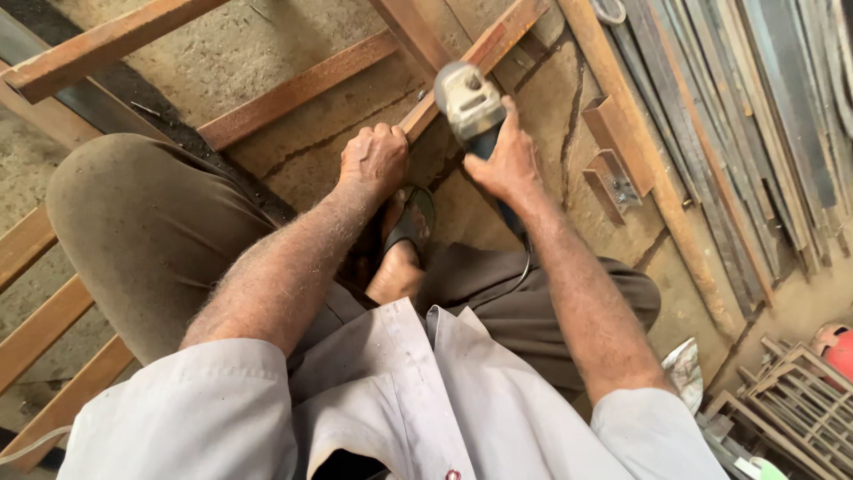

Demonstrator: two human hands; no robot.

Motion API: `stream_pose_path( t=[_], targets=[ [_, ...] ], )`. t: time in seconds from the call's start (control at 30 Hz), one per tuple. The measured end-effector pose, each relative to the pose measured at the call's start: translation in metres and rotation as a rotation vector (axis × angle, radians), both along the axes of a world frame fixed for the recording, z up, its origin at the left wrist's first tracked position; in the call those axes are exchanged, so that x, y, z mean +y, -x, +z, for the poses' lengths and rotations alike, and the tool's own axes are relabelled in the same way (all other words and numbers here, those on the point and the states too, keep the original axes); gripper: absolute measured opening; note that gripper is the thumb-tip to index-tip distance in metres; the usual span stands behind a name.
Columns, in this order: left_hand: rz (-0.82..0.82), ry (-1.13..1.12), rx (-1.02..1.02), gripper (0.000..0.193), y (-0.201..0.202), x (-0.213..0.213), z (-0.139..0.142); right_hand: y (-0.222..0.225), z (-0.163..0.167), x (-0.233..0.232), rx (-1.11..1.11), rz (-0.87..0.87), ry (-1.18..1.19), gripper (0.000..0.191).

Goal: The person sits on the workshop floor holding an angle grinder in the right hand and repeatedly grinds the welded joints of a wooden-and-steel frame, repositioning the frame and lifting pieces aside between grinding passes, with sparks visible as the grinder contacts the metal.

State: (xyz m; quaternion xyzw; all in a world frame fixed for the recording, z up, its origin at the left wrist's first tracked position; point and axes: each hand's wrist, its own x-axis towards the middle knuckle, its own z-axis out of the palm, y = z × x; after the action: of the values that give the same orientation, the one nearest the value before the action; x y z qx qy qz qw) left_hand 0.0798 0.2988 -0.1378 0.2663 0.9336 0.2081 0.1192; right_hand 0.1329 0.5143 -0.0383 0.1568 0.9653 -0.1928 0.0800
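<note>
My right hand (508, 162) grips a blue-bodied angle grinder (471, 105) whose grey head rests against a rusty metal bar (484, 55) of a frame lying on the floor. Beside it, my left hand (373, 160) is closed into a fist and presses on the same bar just below the grinder head. I am crouched over the frame, with my sandalled foot (407, 233) on the ground under my hands. The grinder's cord runs down past my right wrist.
More rusty frame bars (293, 89) cross the cracked concrete floor (267, 36) at the left and top. A stack of long metal strips (755, 116) lies at the right, with short angle offcuts (611, 173) beside it. Welded grid pieces (791, 400) sit at the lower right.
</note>
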Motion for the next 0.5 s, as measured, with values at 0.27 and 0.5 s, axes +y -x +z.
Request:
stream_pose_path(
  t=[0.27, 0.5],
  targets=[
    [-0.006, -0.004, -0.035, 0.015, 0.0, -0.002, 0.006, 0.018, 0.014, 0.014, -0.023, -0.066, -0.061, 0.104],
    [-0.002, -0.018, -0.048, 0.015, -0.002, -0.003, 0.007, 0.002, 0.005, 0.002, -0.046, -0.029, -0.053, 0.106]
  ],
)
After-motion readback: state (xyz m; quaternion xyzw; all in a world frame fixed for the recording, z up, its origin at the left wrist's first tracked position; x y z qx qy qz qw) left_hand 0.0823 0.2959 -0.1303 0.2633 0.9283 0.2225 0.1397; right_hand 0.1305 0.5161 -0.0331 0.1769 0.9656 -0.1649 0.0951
